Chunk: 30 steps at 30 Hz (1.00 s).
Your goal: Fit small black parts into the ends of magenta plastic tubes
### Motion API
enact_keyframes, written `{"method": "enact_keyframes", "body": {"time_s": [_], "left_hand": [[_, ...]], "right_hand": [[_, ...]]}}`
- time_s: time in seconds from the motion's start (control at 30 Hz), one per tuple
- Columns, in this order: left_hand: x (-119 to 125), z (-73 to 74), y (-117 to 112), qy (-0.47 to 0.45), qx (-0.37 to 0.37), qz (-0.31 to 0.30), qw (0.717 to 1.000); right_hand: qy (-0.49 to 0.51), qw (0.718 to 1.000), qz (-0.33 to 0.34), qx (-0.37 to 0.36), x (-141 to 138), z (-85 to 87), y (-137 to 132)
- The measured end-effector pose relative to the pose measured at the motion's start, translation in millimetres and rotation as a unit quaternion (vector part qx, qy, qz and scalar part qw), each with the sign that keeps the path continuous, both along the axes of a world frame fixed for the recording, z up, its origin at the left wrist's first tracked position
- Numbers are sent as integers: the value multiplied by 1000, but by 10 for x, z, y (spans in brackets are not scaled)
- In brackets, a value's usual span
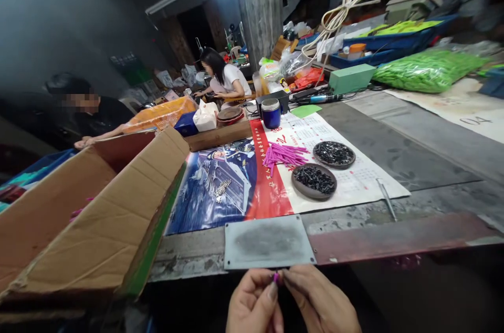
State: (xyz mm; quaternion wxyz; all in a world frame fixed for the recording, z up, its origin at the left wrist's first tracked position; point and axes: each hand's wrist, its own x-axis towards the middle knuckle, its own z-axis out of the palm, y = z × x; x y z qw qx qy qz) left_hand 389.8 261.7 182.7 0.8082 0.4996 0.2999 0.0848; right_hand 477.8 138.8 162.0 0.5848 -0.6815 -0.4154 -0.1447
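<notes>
My left hand and my right hand meet at the bottom edge, below the table's front rim. Their fingertips pinch one small pink piece between them. Just above the hands a grey metal plate lies on the table edge. Farther back, on a calendar poster, lies a heap of pink sticks beside two round dishes of small black parts, the nearer dish and the farther dish.
An open cardboard box fills the left. A blue cup, a tissue box and a green box stand at the back, with bagged green parts at right. Two people sit at the far left.
</notes>
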Motion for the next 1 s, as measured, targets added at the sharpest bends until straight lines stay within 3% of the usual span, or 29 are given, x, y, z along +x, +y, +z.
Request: {"method": "enact_keyframes", "body": {"time_s": [0.2, 0.4, 0.5, 1.0], "left_hand": [[29, 3, -12, -2, -15, -22, 1000], [74, 331, -127, -1, -71, 21, 997], [65, 411, -152, -8, -79, 48, 996], [-74, 218, -124, -39, -98, 64, 992]], "right_hand": [[26, 999, -24, -24, -42, 46, -85], [134, 989, -54, -26, -97, 258, -87], [143, 987, -56, -38, -111, 320, -71], [7, 987, -104, -121, -162, 380, 156]]}}
